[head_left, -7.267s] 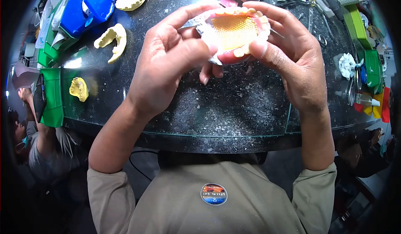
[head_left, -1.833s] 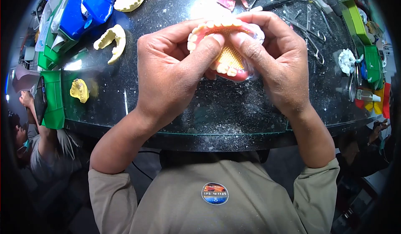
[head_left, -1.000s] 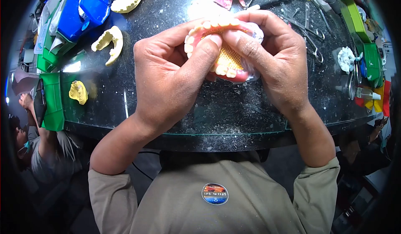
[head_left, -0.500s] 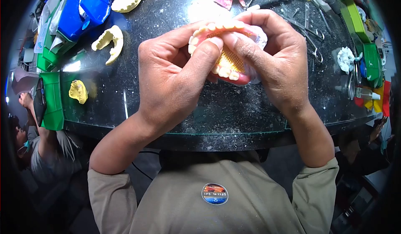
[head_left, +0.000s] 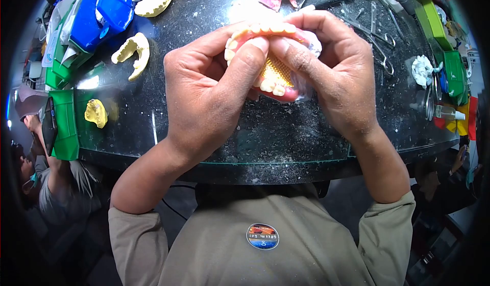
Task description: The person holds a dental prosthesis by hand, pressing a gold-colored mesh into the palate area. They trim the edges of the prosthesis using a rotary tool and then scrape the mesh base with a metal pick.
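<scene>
Between both hands, above the black worktop, is a denture (head_left: 278, 69) with cream teeth, pink gum material and a gold-coloured mesh across its palate. My left hand (head_left: 212, 77) is closed on its left side, the thumb pressing inside the arch by the upper row of teeth. My right hand (head_left: 337, 66) grips the right side, its thumb also on the inner face and meeting the left thumb near the middle. Clear or whitish material shows along the denture's right edge. The fingers behind it are mostly hidden.
Yellowish plaster pieces (head_left: 133, 54) lie left on the worktop (head_left: 214, 133), near blue (head_left: 115, 3) and green bins (head_left: 64, 122). Metal instruments (head_left: 375, 33) and a crumpled white lump (head_left: 422, 70) are at right. Pink scraps (head_left: 270, 2) lie behind my hands. Other people are at both sides.
Both hands have shifted slightly left with the denture, which is turned a little. The thumbs still press on its inner face.
</scene>
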`<control>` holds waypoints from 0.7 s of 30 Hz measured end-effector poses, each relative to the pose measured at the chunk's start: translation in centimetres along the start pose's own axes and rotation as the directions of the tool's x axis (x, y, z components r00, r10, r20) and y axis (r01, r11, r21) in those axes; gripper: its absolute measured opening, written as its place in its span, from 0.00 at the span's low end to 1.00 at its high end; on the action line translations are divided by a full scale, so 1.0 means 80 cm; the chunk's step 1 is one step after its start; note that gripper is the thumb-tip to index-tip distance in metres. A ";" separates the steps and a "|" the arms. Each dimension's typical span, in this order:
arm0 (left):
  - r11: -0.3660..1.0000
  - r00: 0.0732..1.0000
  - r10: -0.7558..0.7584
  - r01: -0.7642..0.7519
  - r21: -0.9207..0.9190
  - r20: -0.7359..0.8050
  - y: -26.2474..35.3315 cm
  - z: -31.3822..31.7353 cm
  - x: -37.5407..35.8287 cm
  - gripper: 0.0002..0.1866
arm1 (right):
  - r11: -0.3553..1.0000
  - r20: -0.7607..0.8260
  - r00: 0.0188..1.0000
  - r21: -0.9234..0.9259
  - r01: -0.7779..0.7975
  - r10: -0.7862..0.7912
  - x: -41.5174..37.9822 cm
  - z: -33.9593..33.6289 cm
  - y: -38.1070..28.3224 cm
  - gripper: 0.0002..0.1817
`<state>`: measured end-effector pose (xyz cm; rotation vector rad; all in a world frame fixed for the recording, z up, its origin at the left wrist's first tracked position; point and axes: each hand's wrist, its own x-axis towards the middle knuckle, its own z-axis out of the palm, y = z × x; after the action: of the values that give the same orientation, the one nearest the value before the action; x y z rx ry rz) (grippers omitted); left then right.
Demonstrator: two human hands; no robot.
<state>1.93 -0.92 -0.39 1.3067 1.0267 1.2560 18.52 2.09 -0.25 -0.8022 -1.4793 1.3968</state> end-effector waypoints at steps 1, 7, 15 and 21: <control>1.000 1.000 0.018 -0.018 0.003 0.005 0.001 -0.001 0.000 0.15 | 1.000 0.010 1.000 0.007 0.010 -0.010 0.000 0.000 0.001 0.13; 0.999 0.999 0.039 -0.039 -0.026 0.008 0.006 0.000 0.001 0.14 | 0.999 0.003 1.000 0.051 0.015 -0.015 0.001 0.004 0.003 0.13; 0.997 0.999 0.046 -0.044 0.057 -0.023 0.005 -0.002 0.000 0.13 | 0.998 0.006 1.000 0.059 -0.003 0.002 -0.001 0.007 -0.001 0.14; 0.997 0.998 0.037 -0.033 0.067 -0.049 0.010 0.000 0.000 0.13 | 1.000 -0.005 1.000 0.016 -0.020 0.020 -0.004 0.005 -0.001 0.15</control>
<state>1.90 -1.07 0.42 1.3550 1.0935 1.2966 18.31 1.61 -0.17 -0.8119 -1.4583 1.4189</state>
